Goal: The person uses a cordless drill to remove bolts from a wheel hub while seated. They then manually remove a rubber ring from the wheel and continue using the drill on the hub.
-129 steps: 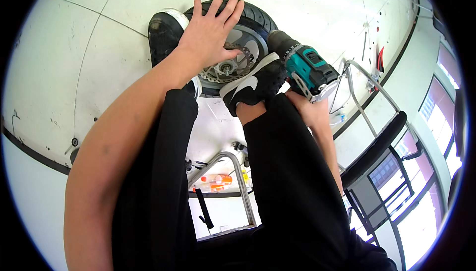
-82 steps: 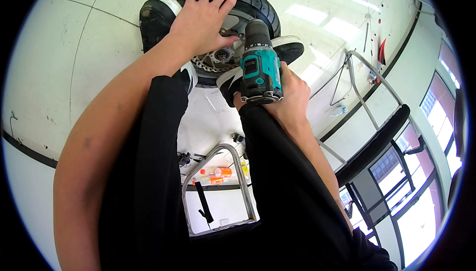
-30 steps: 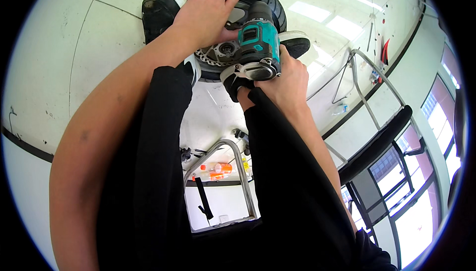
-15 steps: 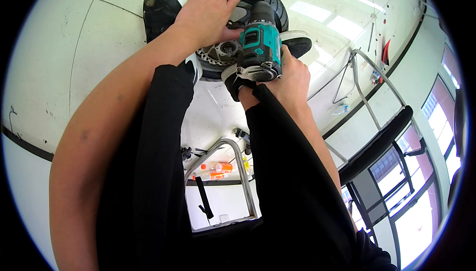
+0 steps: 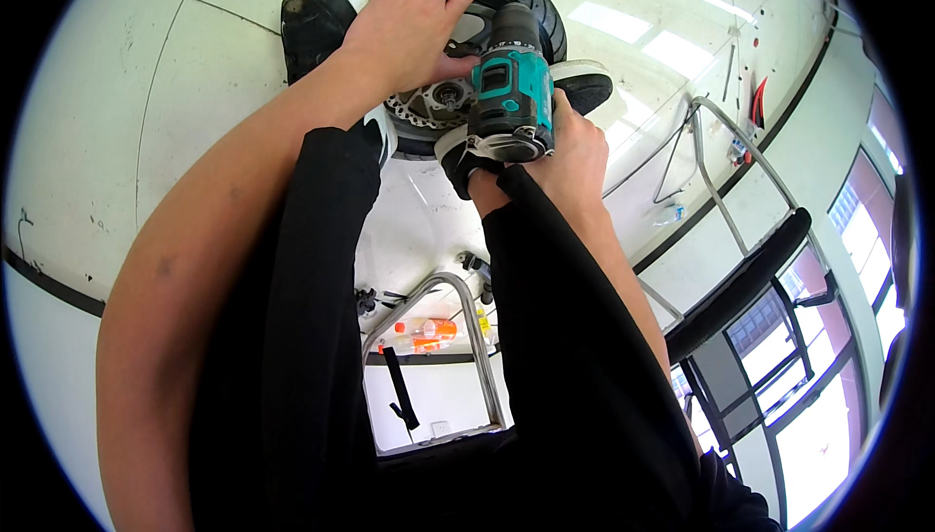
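Note:
A black tyre (image 5: 536,6) with a metal brake rotor (image 5: 414,113) lies between my two black-and-white shoes (image 5: 307,26). My left hand (image 5: 417,16) rests on the wheel, fingers spread across the tyre, thumb near the drill. My right hand (image 5: 570,157) grips a teal-and-black cordless drill (image 5: 511,84), its nose pointing away from me over the wheel, right of the hub (image 5: 450,94). The drill hides the tip and part of the wheel; my right fingers are mostly behind it.
A chair with a black pad (image 5: 740,284) and tubular frame stands at the right. Bottles (image 5: 438,330) and another steel frame (image 5: 470,337) show between my legs. A red curved piece (image 5: 758,101) and small scattered items lie on the tiled floor (image 5: 175,65) to the right.
Compared with the earliest frame, the drill has swung leftward over the wheel with my right hand, and my left hand sits higher in view. The last second shows very little movement.

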Action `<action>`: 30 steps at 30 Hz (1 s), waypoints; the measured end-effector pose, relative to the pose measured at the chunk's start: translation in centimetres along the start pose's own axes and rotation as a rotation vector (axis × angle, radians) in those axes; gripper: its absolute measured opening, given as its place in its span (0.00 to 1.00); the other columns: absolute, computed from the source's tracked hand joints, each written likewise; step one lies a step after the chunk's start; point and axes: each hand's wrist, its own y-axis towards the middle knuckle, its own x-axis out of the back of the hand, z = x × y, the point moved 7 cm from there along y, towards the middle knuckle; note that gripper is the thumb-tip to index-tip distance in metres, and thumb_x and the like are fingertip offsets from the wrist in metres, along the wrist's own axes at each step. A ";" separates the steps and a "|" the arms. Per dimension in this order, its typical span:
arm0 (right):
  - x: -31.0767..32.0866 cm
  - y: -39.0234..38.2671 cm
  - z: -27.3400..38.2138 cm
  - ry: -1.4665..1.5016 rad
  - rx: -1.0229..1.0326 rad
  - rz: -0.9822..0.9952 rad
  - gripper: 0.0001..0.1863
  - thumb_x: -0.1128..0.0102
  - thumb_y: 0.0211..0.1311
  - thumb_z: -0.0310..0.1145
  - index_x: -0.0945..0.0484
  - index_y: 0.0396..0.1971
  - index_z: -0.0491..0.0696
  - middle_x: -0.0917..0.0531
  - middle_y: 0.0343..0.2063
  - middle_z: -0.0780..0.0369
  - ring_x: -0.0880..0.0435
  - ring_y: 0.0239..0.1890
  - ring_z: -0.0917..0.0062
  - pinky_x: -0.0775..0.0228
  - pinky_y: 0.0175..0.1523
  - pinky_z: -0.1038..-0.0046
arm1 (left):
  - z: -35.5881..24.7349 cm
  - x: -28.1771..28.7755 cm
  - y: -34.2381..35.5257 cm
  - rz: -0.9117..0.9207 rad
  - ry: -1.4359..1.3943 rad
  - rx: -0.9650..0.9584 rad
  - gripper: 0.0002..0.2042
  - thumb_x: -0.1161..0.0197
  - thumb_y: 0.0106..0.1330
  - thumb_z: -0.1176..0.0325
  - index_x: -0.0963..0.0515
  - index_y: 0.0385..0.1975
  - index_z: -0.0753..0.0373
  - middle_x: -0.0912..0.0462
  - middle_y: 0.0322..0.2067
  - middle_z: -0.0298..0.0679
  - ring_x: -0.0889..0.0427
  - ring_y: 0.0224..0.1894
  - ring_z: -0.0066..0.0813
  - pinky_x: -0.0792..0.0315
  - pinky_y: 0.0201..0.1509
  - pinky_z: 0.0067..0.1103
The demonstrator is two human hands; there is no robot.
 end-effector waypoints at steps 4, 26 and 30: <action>-0.1 0.1 -0.2 0.042 -0.019 0.011 0.35 0.25 0.32 0.47 0.26 0.39 0.38 0.17 0.25 0.50 0.17 0.28 0.55 0.25 0.35 0.62 | 0.0 -0.1 0.0 0.012 0.024 0.003 0.52 0.34 0.52 0.40 0.53 0.71 0.63 0.44 0.68 0.47 0.43 0.68 0.44 0.40 0.64 0.46; -0.3 0.0 0.0 0.050 -0.001 0.005 0.36 0.25 0.34 0.51 0.26 0.37 0.38 0.17 0.25 0.51 0.17 0.28 0.55 0.25 0.34 0.62 | 0.0 1.2 -0.1 -0.153 -0.220 -0.097 0.53 0.26 0.45 0.51 0.50 0.70 0.60 0.44 0.69 0.34 0.43 0.69 0.44 0.48 0.71 0.47; -0.5 0.0 -0.3 0.032 -0.010 0.004 0.35 0.24 0.34 0.50 0.26 0.38 0.38 0.18 0.25 0.51 0.17 0.28 0.56 0.26 0.34 0.62 | 0.1 1.2 0.2 -0.134 -0.233 -0.091 0.51 0.25 0.44 0.53 0.46 0.69 0.59 0.42 0.68 0.34 0.41 0.67 0.43 0.47 0.71 0.47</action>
